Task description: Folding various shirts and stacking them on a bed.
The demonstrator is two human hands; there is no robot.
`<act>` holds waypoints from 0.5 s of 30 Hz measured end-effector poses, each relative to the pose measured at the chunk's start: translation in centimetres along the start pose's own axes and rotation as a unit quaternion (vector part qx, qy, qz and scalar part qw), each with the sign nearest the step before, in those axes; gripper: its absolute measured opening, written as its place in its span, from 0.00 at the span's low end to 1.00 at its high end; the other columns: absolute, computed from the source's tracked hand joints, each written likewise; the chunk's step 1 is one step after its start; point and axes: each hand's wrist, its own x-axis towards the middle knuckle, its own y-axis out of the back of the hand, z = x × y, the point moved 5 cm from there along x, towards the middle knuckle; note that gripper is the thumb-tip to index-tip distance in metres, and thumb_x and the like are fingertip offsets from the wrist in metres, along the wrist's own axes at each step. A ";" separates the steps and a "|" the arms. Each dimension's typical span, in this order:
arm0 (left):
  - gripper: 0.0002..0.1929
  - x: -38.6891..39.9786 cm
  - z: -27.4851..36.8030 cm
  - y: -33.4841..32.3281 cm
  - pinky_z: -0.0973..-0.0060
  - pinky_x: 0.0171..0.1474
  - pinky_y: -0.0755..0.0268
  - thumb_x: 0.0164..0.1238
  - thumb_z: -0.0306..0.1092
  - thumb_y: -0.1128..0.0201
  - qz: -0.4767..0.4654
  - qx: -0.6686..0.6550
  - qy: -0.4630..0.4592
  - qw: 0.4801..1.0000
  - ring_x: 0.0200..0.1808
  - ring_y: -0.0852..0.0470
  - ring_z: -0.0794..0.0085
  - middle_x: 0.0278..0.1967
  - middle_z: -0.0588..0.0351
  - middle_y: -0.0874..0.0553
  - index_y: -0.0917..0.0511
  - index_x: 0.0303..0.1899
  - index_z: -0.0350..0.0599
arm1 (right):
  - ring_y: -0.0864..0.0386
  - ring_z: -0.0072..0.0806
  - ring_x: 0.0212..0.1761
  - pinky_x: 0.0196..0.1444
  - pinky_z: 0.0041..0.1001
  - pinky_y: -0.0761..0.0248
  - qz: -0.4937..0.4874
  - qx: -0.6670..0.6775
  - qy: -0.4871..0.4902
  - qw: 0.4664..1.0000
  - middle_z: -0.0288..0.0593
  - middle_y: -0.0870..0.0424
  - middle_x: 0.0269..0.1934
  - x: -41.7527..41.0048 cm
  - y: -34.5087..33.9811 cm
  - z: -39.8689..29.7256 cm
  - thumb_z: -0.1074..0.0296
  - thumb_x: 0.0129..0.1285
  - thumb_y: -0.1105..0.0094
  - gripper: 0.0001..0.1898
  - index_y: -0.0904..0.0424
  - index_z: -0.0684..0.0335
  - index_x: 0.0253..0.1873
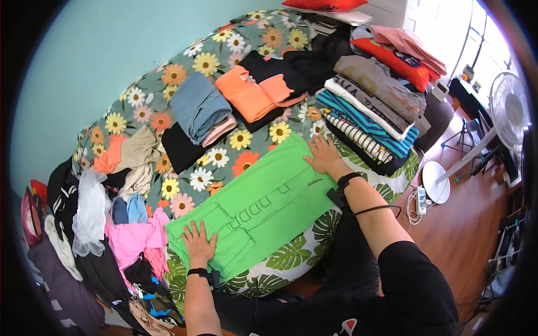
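A bright green garment with dark outline print [260, 210] lies flat before me on a sofa with a floral cover and a leaf-patterned edge. My left hand [199, 245] rests palm down near its left end, fingers apart. At its upper right end my right hand [323, 155] lies flat, fingers spread, partly on the cloth. Neither hand grips the garment. Just beyond it sit folded blue denim [199, 107], a folded black cloth [180, 147] and a folded orange garment [248, 94]. Near my right hand is a stack of folded clothes with a striped blue garment [370, 124].
Loose clothes, among them a pink garment [136, 235] and white sheer fabric [90, 210], heap at the left. A red cushion [395, 63] lies behind the stack. At right stand a white fan [510, 109] and a power strip [420, 200] with cables on the wooden floor.
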 end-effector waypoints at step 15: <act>0.19 5.5 25.9 6.7 0.58 0.55 0.28 0.66 0.41 0.35 0.123 -0.270 -0.317 0.901 0.50 0.21 0.47 0.46 0.41 0.16 0.18 0.50 0.36 | 0.17 0.46 0.42 0.44 0.40 0.26 -0.044 0.260 -0.032 0.964 0.49 0.15 0.36 -12.1 -0.3 6.1 0.46 0.54 0.32 0.22 0.20 0.61 0.40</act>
